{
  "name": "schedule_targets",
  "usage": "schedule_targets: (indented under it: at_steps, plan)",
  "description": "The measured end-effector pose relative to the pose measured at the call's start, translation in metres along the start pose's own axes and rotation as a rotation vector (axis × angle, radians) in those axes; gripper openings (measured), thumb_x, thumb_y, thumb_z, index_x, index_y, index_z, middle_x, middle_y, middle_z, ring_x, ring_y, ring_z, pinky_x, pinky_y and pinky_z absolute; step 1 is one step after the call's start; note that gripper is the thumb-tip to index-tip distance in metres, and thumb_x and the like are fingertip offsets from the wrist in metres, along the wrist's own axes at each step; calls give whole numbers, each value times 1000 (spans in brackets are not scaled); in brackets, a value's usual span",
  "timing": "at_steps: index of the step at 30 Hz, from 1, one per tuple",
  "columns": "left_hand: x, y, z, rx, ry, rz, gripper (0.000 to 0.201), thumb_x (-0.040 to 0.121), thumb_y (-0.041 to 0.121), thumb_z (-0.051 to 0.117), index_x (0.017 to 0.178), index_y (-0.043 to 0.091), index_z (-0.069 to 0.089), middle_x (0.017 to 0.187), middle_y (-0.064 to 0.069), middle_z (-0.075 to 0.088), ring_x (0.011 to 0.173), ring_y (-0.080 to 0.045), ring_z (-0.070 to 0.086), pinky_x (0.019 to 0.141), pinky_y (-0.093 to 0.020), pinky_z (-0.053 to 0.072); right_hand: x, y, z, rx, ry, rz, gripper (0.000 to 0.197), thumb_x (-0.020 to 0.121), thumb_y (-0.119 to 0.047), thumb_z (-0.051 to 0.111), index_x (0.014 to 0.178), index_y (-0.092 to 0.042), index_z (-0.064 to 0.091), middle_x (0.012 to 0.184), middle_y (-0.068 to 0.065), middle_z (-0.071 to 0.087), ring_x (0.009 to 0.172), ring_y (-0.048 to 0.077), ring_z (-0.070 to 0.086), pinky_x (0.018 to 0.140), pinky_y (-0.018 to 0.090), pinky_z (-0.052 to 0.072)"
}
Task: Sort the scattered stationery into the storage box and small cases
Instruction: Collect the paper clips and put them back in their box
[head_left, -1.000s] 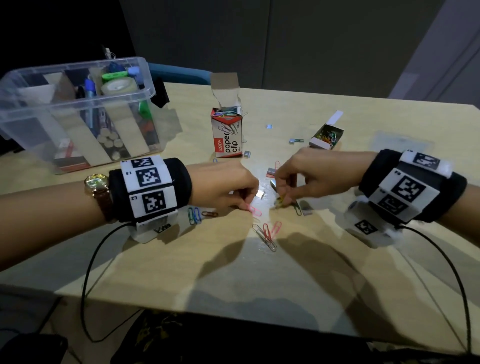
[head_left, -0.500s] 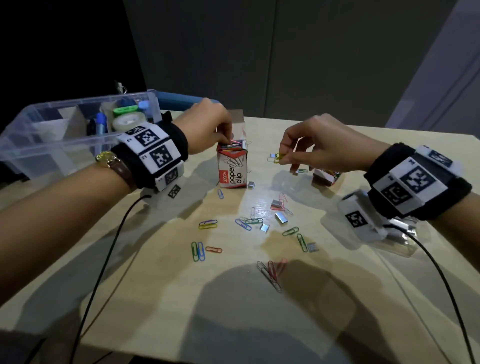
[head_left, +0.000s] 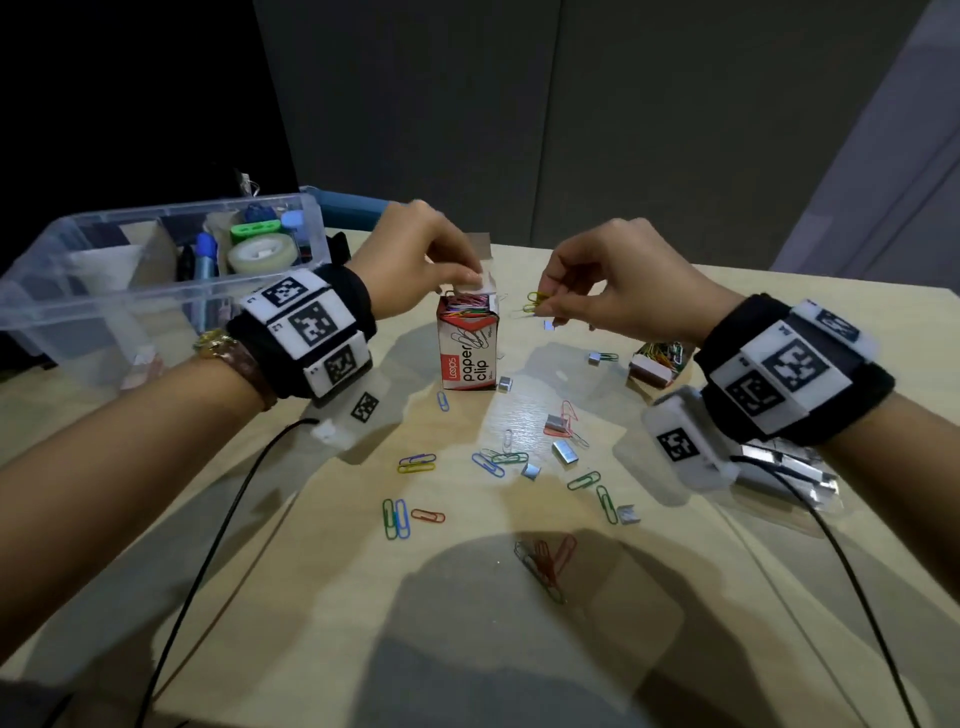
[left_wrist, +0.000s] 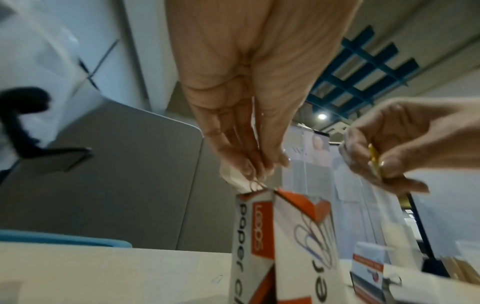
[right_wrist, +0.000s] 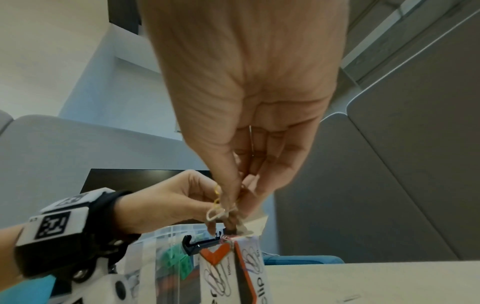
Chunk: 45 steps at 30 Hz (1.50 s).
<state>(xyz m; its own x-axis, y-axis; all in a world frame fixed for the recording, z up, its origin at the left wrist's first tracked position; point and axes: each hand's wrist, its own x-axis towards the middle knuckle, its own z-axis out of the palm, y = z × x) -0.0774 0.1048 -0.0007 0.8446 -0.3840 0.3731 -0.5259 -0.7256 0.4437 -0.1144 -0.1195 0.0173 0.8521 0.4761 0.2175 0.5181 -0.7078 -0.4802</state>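
A white and red paper clip box (head_left: 467, 358) stands upright on the table, its top open and full of coloured clips. My left hand (head_left: 465, 275) is over that opening and pinches the box's white top flap (left_wrist: 233, 178). A thin clip loop shows just under its fingertips (left_wrist: 246, 167). My right hand (head_left: 545, 306) hovers just right of the box top and pinches yellow paper clips (head_left: 535, 300), also seen as yellow paper clips (right_wrist: 216, 197). Several loose paper clips (head_left: 396, 517) and staple blocks (head_left: 565, 452) lie scattered on the table in front.
A clear storage box (head_left: 47, 312) with tape, markers and dividers stands at the back left. A small open case (head_left: 657, 361) of coloured clips lies right of the paper clip box. A clear plastic case (head_left: 795, 470) sits under my right wrist. Cables trail off both wrists.
Both hands lifted off the table, where they were picking up clips, and went to the top of the paper clip box. The right hand has since come closer to the opening.
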Motion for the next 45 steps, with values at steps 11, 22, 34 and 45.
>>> schedule_targets:
  at_steps: [11,22,34,45]
  plan:
    - [-28,-20,-1,20,-70,-31,23,89,16,68,111,15,74,101,-1,64,81,-10,59,54,-16,50,50,-22,38,-259,50,-6,9,86,-22,71,81,-26,65,79,-9,65,79,12,65,72,33,56]
    - [-29,-25,2,-37,-70,-42,18,88,20,69,105,19,75,98,3,64,79,-6,55,68,-4,39,58,-21,33,-254,-116,-53,11,85,-15,73,94,-19,78,88,-5,71,79,7,64,76,23,54]
    - [-15,-25,-6,-70,-106,-112,8,77,28,79,83,32,76,94,6,66,90,-19,61,81,-44,54,48,-22,37,-392,5,-58,10,85,-38,72,94,-36,76,86,-13,66,81,9,61,51,19,32]
    - [-4,-22,-12,60,-181,-31,13,78,30,78,89,35,76,101,8,60,94,-13,53,84,-42,51,38,-15,27,-521,-98,-167,24,94,-40,57,115,-44,67,102,-21,59,93,3,36,57,20,32]
